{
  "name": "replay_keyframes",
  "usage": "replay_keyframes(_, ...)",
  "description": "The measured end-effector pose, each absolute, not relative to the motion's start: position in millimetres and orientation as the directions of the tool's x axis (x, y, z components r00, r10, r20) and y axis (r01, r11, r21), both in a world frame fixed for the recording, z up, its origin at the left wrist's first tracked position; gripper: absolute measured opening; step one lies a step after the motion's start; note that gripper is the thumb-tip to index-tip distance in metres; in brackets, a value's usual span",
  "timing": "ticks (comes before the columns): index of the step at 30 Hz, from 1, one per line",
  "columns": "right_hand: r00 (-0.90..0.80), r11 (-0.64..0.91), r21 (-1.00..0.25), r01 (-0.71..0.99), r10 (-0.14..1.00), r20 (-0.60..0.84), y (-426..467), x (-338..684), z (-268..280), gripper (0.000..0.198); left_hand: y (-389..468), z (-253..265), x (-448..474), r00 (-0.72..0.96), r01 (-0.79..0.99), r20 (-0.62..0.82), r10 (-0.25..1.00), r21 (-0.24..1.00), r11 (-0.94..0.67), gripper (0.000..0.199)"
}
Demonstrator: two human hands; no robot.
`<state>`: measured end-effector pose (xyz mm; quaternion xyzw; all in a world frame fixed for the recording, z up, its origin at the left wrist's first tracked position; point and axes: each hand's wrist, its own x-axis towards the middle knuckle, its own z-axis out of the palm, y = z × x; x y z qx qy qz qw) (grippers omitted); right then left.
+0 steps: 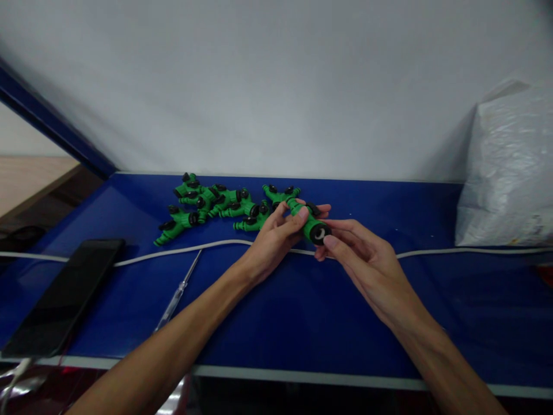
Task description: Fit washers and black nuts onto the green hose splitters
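Forearms came in low over the front edge of the blue table. Left hand was curled around a green hose connector, steadying the body, while the right hand pinched its black end cap with thumb and fingers, probably so it could twist. Connector sat just above the white cable, right in front of the pile of matching connectors. Screwdriver and phone parked off left.

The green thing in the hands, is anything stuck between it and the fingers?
Nothing visible is. The left hand and the right hand both grip the green connector directly, just above the blue table. The white cable runs under the hands, and the pile of green connectors lies behind.
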<state>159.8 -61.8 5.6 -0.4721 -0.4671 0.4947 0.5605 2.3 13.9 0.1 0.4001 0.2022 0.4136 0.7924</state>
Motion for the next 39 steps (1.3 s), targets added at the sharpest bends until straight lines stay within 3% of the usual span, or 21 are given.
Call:
replay_keyframes(5, 0.043, 0.127, -0.987, -0.095, 0.991, 0.123, -63, 161, 6, 0.023, 15, 5, 1, 0.624, -0.489, -0.156, 0.766, 0.686, 0.538, 0.015)
replay_keyframes(10, 0.039, 0.114, -0.991, -0.075, 0.993, 0.111, -62, 160, 8, 0.022, 16, 2, -1, 0.633, -0.484, -0.186, 0.751, 0.662, 0.572, 0.018)
replay_keyframes(17, 0.024, 0.058, -0.993, -0.102, 0.998, 0.056, -63, 158, 9, 0.024, 15, 2, 0, 0.589, -0.459, -0.149, 0.795, 0.748, 0.48, 0.023)
replay_keyframes(26, 0.011, 0.074, -0.995, -0.065, 0.997, 0.073, -63, 159, -1, 0.019, 15, -2, -1, 0.562, -0.385, -0.015, 0.827, 0.88, 0.278, 0.044)
replay_keyframes(39, 0.036, 0.122, -0.992, 0.031, 0.992, 0.123, -65, 155, -3, 0.014, 7, 7, 1, 0.535, -0.337, 0.027, 0.845, 0.923, 0.184, 0.046)
